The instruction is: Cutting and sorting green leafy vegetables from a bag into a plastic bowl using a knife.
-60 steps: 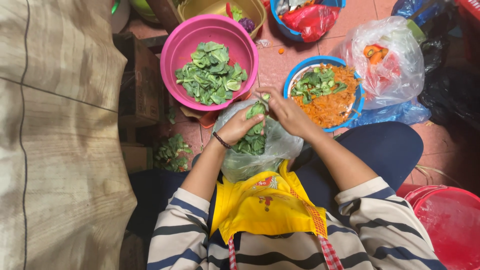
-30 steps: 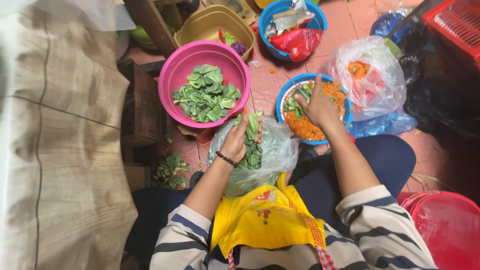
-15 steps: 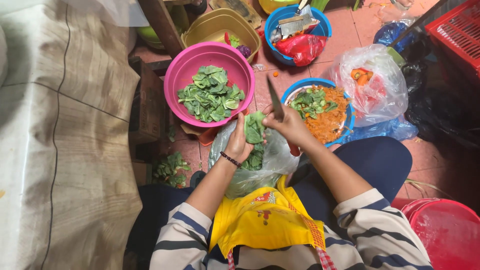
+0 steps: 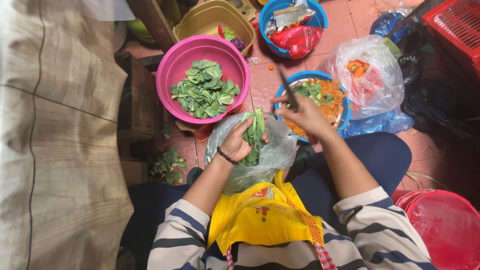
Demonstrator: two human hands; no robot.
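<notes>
Head view, looking straight down at your lap. Item one: your left hand [image 4: 236, 145], fingers curled shut around a bunch of leafy greens [image 4: 254, 136], held over a clear plastic bag [image 4: 272, 157] resting on your knees. The bunch's long axis runs away from you, its far end pointing toward the floor bowls and its near end lying in the bag's mouth. Item two: your right hand [image 4: 306, 114], closed on the handle of a knife [image 4: 287, 89] whose blade points away from you, over the blue bowl [image 4: 345, 102] of shredded carrot and greens. The greens lie just to the left of the knife hand, close but not touching it; the left hand is the one on them. Item three: a pink basin [image 4: 172, 67] of cut leaves, ahead and left of the bunch. Item four: a bag of carrots [image 4: 370, 80], far right. Also present: a yellow apron [image 4: 260, 215].
</notes>
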